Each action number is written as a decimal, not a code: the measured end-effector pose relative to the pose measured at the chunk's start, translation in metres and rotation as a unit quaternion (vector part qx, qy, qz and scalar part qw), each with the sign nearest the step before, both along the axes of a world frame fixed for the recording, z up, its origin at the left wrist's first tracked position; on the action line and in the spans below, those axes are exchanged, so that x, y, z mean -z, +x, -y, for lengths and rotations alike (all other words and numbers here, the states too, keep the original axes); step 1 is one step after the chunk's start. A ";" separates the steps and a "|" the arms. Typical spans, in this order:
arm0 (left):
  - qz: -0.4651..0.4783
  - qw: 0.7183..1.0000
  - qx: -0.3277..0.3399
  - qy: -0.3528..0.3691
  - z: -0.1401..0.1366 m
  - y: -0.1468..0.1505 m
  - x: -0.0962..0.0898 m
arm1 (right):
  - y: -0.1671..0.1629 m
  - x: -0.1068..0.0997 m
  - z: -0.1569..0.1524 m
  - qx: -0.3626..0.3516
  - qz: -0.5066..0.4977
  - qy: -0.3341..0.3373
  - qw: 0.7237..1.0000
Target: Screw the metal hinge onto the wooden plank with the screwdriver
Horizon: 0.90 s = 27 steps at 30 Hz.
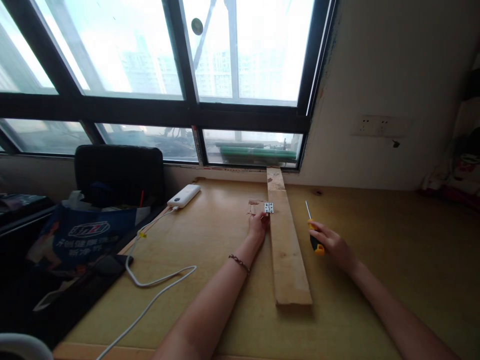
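A long wooden plank (288, 250) lies on the table, its far end reaching the window sill. At its left edge sits a small silver hinge (269, 207) with several holes, partly over the plank. My left hand (258, 223) is closed at the hinge's near side, fingertips pinching it by its lower edge. To the right of the plank, my right hand (333, 244) grips a screwdriver (316, 243) by its yellow and black handle. The screwdriver's metal shaft points away from me toward the wall, apart from the plank and hinge.
A white power bank (184, 196) with a white cable (161, 282) lies on the table (225, 320) at left. Beyond the left edge are a black chair (119, 172) and a blue bag (90, 237). A window and a wall with sockets (375, 125) stand behind.
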<state>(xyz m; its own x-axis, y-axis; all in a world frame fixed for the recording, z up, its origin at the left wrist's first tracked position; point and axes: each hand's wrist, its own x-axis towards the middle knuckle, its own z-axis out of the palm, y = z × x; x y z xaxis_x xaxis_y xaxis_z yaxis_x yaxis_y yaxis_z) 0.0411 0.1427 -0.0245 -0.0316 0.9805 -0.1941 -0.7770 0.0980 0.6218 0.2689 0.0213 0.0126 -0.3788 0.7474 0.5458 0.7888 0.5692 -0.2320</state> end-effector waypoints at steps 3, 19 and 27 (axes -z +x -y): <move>0.000 1.000 0.004 0.009 0.000 0.000 0.001 | 0.010 0.018 -0.004 0.008 0.030 -0.004 1.000; 0.005 1.000 0.016 -0.009 0.002 0.000 -0.004 | 0.023 0.036 -0.019 0.018 0.043 -0.061 0.997; 0.013 1.000 0.015 -0.010 0.002 -0.001 -0.004 | 0.029 0.035 -0.019 0.040 0.061 -0.055 0.996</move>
<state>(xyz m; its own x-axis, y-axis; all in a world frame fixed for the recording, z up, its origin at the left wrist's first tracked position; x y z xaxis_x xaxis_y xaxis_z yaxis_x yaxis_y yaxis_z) 0.0400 0.1406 -0.0208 0.0022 0.9767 -0.2145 -0.7890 0.1335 0.5998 0.2979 0.0402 -0.0229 -0.3743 0.8308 0.4120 0.8568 0.4797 -0.1890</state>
